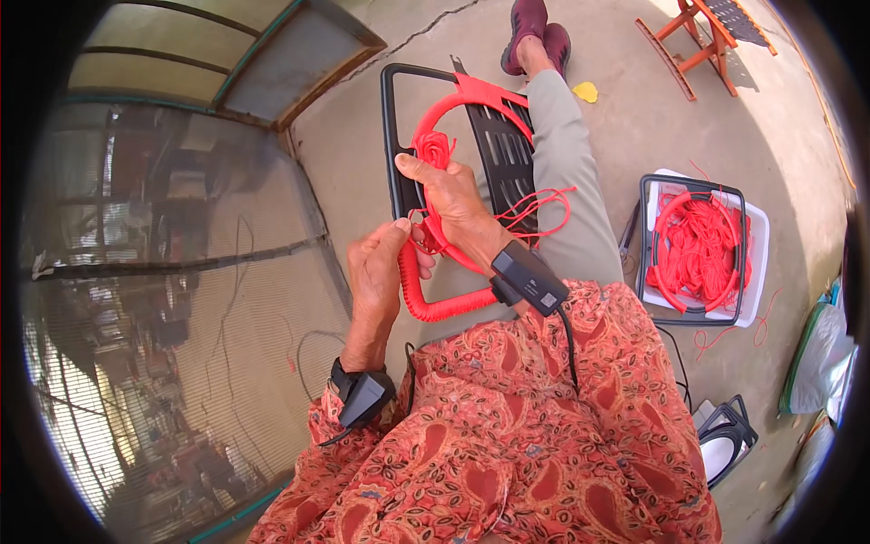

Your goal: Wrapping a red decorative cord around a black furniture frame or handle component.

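A black rounded rectangular frame (391,100) lies over my lap, its near side and lower left corner wound tightly with red cord (453,306). Inside it sits a ring (441,111), also wrapped in red. My left hand (373,272) pinches the red cord at the frame's left side, thumb on top and fingertips curled beneath. My right hand (453,201) closes over the ring with its thumb stretched to the frame's left bar, beside a small bundle of red cord (434,150). Loose loops of cord (544,208) trail to the right over my leg.
A black slatted panel (504,150) lies beyond my hands. On the right, a white bin (759,238) holds tangled red cord under another black frame (739,186) with a red ring. A folding wooden stool (696,45) stands far right. A mesh-covered panel (181,272) closes the left side.
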Tool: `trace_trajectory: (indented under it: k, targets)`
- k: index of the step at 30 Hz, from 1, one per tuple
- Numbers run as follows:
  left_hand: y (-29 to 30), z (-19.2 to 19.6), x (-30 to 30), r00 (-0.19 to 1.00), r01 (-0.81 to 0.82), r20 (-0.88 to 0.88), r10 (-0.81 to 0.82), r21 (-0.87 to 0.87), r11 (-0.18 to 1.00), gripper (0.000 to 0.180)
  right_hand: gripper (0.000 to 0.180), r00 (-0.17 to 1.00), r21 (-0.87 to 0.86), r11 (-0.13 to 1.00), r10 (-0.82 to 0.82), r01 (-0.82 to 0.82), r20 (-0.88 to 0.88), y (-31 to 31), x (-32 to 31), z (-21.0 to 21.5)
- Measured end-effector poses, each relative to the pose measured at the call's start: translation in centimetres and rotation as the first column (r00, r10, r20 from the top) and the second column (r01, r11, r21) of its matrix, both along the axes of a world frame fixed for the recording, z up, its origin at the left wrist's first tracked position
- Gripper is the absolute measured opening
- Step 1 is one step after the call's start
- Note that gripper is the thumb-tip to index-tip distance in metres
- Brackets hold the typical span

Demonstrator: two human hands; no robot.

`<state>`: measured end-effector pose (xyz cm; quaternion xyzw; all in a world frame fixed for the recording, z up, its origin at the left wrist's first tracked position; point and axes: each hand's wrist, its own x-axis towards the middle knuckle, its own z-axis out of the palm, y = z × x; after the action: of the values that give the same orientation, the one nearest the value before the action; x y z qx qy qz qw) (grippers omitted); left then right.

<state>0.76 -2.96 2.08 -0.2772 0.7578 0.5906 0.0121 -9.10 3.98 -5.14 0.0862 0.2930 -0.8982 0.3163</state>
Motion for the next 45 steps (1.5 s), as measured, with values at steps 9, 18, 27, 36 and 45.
trace_trajectory:
  k: [9, 18, 27, 36, 45]
  targets:
    - [0.1, -0.3, 1.0, 0.998, 0.007, -0.066, -0.009, -0.031, 1.000, 0.039, 0.023, 1.000, -0.019, 1.000, -0.018, 0.018, -0.005, -0.4, 0.3, -0.5]
    - [0.4, 0.0, 4.4, 0.999, 0.038, -0.028, -0.041, -0.097, 0.995, 0.047, 0.024, 0.999, -0.016, 0.999, -0.037, 0.037, -0.033, -0.7, 0.2, -1.1]
    - [0.6, -1.4, 5.4, 0.995, 0.034, -0.084, -0.053, -0.209, 0.977, 0.036, 0.019, 0.998, -0.010, 0.999, -0.039, 0.039, -0.038, -0.9, 0.4, -1.4]
    - [1.1, -2.2, 6.5, 0.996, -0.044, -0.086, 0.026, -0.219, 0.975, 0.034, 0.023, 0.995, 0.018, 0.997, -0.075, 0.076, -0.068, -0.9, 0.7, -1.3]
    - [0.8, -1.0, 6.5, 0.994, 0.049, -0.088, -0.061, -0.136, 0.990, 0.035, 0.026, 0.995, -0.004, 0.996, -0.086, 0.086, -0.045, -0.7, 0.6, -0.6]
